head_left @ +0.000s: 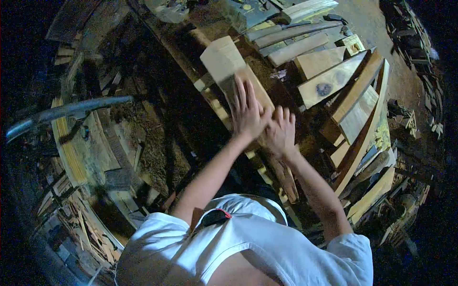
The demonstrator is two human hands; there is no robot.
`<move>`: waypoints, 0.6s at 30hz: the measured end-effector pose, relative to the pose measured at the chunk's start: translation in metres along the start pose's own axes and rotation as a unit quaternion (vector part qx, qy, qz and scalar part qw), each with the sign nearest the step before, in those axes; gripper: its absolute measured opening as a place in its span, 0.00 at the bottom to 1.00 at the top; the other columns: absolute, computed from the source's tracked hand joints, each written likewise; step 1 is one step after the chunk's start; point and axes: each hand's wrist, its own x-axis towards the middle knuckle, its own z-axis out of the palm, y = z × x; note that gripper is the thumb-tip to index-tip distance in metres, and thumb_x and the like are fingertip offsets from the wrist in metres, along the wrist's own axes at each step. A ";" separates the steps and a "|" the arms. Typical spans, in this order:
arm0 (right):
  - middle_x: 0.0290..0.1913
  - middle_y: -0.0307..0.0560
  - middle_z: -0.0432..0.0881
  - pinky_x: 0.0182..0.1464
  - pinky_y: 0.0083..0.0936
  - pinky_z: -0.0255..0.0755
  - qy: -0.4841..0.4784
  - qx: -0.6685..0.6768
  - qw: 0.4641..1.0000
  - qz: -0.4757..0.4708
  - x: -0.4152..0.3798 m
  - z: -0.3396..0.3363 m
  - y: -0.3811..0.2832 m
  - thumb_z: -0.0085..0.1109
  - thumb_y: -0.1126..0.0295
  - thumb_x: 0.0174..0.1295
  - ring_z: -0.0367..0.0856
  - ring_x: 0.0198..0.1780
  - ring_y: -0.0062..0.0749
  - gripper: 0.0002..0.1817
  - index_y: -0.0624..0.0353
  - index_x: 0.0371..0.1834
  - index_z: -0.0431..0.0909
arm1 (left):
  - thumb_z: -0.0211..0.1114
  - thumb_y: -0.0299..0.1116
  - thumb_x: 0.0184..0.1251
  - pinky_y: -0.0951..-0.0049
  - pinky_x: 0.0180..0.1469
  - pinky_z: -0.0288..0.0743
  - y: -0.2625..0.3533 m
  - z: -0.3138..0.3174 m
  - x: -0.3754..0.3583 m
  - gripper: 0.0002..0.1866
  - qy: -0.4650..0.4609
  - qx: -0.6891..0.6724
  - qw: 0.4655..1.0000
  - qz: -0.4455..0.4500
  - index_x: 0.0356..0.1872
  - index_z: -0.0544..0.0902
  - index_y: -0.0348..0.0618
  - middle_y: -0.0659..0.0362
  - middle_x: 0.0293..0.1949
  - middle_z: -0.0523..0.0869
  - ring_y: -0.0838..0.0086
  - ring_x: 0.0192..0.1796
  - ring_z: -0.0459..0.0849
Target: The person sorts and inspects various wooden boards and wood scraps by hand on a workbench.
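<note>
A long wooden board [223, 58] lies at a slant in front of me, its wide pale end at the top. My left hand [247, 112] rests flat on the board with its fingers stretched toward that pale end. Just to the right, my right hand [280, 128] lies on the board's lower part, its fingers slightly bent and apart. The two hands touch or overlap at the thumbs. Beneath my hands the board's surface is hidden. Neither hand visibly grips anything.
Cut wood pieces, one with a dark knot [329, 86], are spread at the right. A curved metal bar [71, 110] juts in from the left. Wood scraps [90, 224] lie at the lower left, and a long narrow strip [369, 131] leans at the right.
</note>
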 end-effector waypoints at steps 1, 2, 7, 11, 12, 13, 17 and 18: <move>0.60 0.57 0.68 0.60 0.50 0.60 0.010 0.019 1.000 -0.002 0.030 0.007 -0.002 0.54 0.61 0.57 0.65 0.61 0.55 0.22 0.39 0.58 0.75 | 0.57 0.56 0.61 0.37 0.72 0.29 -0.019 0.002 0.026 0.50 0.025 0.038 0.999 0.007 0.73 0.48 0.30 0.36 0.75 0.42 0.44 0.77 0.43; 0.62 0.57 0.68 0.62 0.50 0.58 0.020 0.038 0.999 -0.005 0.061 0.013 -0.003 0.55 0.61 0.57 0.64 0.63 0.54 0.22 0.37 0.59 0.75 | 0.57 0.57 0.60 0.36 0.72 0.27 -0.037 0.003 0.053 0.50 0.050 0.076 0.996 0.014 0.73 0.48 0.31 0.37 0.75 0.43 0.45 0.77 0.43; 0.62 0.51 0.69 0.57 0.47 0.61 0.069 -0.020 0.997 -0.042 0.195 0.022 -0.015 0.55 0.60 0.57 0.66 0.59 0.48 0.23 0.30 0.59 0.74 | 0.54 0.65 0.59 0.36 0.71 0.22 -0.098 -0.023 0.167 0.53 0.040 0.123 0.991 -0.014 0.75 0.47 0.35 0.41 0.76 0.40 0.50 0.78 0.40; 0.61 0.50 0.68 0.55 0.40 0.61 0.046 -0.068 0.997 -0.003 0.212 0.019 -0.027 0.59 0.55 0.56 0.64 0.60 0.46 0.22 0.35 0.56 0.75 | 0.50 0.69 0.61 0.36 0.72 0.23 -0.106 -0.030 0.182 0.55 -0.002 0.145 0.989 -0.020 0.75 0.44 0.33 0.40 0.76 0.37 0.53 0.79 0.31; 0.60 0.50 0.68 0.54 0.41 0.62 0.106 -0.096 0.989 -0.019 0.200 0.027 -0.024 0.54 0.57 0.60 0.64 0.60 0.46 0.18 0.37 0.54 0.76 | 0.50 0.68 0.62 0.36 0.72 0.23 -0.100 -0.030 0.174 0.55 -0.005 0.163 0.987 -0.007 0.74 0.44 0.31 0.39 0.76 0.37 0.52 0.79 0.32; 0.61 0.50 0.67 0.55 0.42 0.61 0.101 -0.071 0.992 -0.023 0.184 0.034 -0.018 0.54 0.57 0.59 0.63 0.61 0.47 0.18 0.37 0.54 0.76 | 0.51 0.67 0.62 0.36 0.72 0.24 -0.092 -0.025 0.160 0.55 -0.003 0.181 0.983 0.019 0.73 0.44 0.28 0.39 0.76 0.38 0.51 0.79 0.34; 0.64 0.57 0.68 0.60 0.50 0.60 0.102 0.014 0.994 -0.026 0.070 0.031 -0.011 0.58 0.62 0.53 0.64 0.63 0.55 0.21 0.37 0.53 0.77 | 0.54 0.61 0.63 0.38 0.73 0.25 -0.052 -0.008 0.065 0.52 0.020 0.099 0.992 0.071 0.71 0.47 0.23 0.36 0.75 0.43 0.48 0.78 0.39; 0.61 0.58 0.69 0.59 0.50 0.60 0.113 0.022 0.993 -0.024 0.039 0.027 -0.011 0.57 0.63 0.53 0.66 0.61 0.55 0.20 0.40 0.52 0.77 | 0.53 0.62 0.63 0.38 0.73 0.25 -0.032 -0.013 0.035 0.52 -0.004 0.151 0.986 0.071 0.72 0.47 0.23 0.36 0.75 0.44 0.48 0.78 0.40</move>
